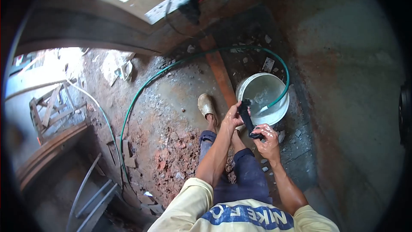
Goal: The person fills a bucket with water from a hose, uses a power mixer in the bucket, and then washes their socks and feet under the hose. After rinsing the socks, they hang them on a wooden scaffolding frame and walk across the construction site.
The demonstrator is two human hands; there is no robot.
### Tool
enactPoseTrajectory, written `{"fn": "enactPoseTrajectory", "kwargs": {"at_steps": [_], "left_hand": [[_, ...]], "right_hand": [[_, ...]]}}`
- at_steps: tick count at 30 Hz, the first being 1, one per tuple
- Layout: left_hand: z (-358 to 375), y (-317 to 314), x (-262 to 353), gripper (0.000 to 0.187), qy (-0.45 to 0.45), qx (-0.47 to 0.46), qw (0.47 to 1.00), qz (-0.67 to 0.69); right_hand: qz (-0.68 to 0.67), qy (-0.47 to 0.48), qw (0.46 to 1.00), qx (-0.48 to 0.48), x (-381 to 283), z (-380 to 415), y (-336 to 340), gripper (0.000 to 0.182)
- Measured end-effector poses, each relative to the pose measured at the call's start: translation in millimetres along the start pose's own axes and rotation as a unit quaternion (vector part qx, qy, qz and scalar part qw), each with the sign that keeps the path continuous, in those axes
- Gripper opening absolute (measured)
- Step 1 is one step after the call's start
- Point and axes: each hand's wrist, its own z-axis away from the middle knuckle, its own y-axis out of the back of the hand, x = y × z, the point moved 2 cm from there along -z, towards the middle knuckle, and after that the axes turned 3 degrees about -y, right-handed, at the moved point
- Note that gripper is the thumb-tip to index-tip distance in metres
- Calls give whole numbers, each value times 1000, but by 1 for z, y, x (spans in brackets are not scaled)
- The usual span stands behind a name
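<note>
A black elongated tool or handle is held between my two wet hands, just in front of a white bucket. My left hand grips its upper end, with the fingers closed round it. At its lower end my right hand pinches the black piece. A green hose curves across the floor and over the bucket's rim. Its pale end lies inside the bucket, where there is some water.
An orange-brown plank lies on the wet floor beside the bucket. Broken reddish rubble spreads left of my legs. A wooden frame stands at the far left, and a wall rises on the right.
</note>
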Motion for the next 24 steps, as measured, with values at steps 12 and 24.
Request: {"fn": "enactPoseTrajectory", "kwargs": {"at_steps": [12,24], "left_hand": [[173,35,100,72,-155,-69,902,-397],[236,69,128,42,-41,-386,889,242]], "right_hand": [[-79,-20,956,-282,3,-132,-158,43],[-54,157,974,-156,-12,-80,-314,76]]}}
